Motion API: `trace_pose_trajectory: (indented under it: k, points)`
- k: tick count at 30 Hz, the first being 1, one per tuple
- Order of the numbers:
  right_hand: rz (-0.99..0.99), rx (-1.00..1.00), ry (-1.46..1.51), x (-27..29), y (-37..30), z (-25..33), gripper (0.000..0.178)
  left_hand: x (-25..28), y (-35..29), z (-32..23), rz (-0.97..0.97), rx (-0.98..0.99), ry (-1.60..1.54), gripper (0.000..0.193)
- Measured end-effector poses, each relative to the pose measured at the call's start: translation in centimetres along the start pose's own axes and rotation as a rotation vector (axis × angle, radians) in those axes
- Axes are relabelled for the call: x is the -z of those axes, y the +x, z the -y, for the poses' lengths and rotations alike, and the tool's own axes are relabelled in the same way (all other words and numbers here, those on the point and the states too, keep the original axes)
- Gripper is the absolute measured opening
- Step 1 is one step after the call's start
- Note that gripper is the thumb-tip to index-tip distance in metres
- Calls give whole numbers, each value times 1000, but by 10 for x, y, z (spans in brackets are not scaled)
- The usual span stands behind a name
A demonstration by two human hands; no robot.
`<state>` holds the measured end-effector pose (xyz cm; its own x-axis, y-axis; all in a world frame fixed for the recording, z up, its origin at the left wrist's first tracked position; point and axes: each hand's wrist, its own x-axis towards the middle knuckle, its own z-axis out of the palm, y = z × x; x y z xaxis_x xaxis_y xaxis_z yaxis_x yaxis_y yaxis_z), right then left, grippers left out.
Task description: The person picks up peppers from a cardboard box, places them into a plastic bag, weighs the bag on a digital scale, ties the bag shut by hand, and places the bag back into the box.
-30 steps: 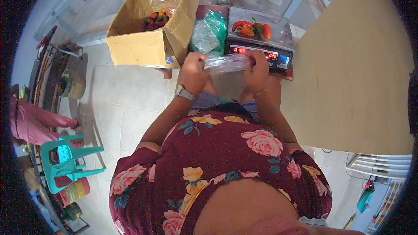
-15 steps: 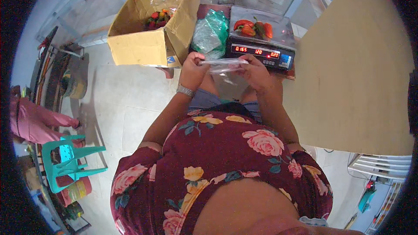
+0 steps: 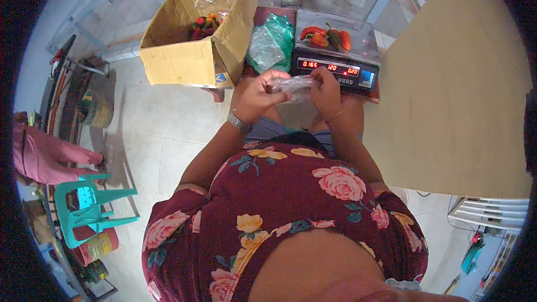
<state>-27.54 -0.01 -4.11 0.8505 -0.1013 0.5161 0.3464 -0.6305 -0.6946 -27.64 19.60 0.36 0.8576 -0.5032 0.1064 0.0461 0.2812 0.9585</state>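
A clear plastic bag (image 3: 293,84) stretches between my two hands over my lap. My left hand (image 3: 261,94), with a metal watch at the wrist, is closed on one side of it. My right hand (image 3: 328,93) pinches the other side. Just beyond stands a digital scale (image 3: 366,45) with a lit red display, and on its pan lie several red and dark green peppers (image 3: 329,38). Left of the scale sits a bundle of clear and green plastic bags (image 3: 271,43).
An open cardboard box (image 3: 178,62) holding more peppers (image 3: 205,24) stands at the far left. A wooden panel (image 3: 447,95) fills the right side. On the left are a teal plastic chair (image 3: 89,207) and a person in pink trousers (image 3: 53,154).
My hands have come closer together, and the plastic bag between them has gone from stretched flat to bunched. The left hand has moved slightly right.
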Motion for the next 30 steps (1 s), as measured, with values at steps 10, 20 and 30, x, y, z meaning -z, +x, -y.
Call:
trace_pose_trajectory:
  k: [10, 20, 30]
  points:
    - [356, -561, 1317, 18, 7, 37, 20, 38, 11, 41, -584, -297, 395, 29]
    - [95, -138, 125, 11, 6, 26, 18, 19, 5, 9, -318, -16, -371, 34]
    - [252, -360, 877, 4, 6, -14, 26, 44, 16, 48, -460, -205, 468, 38]
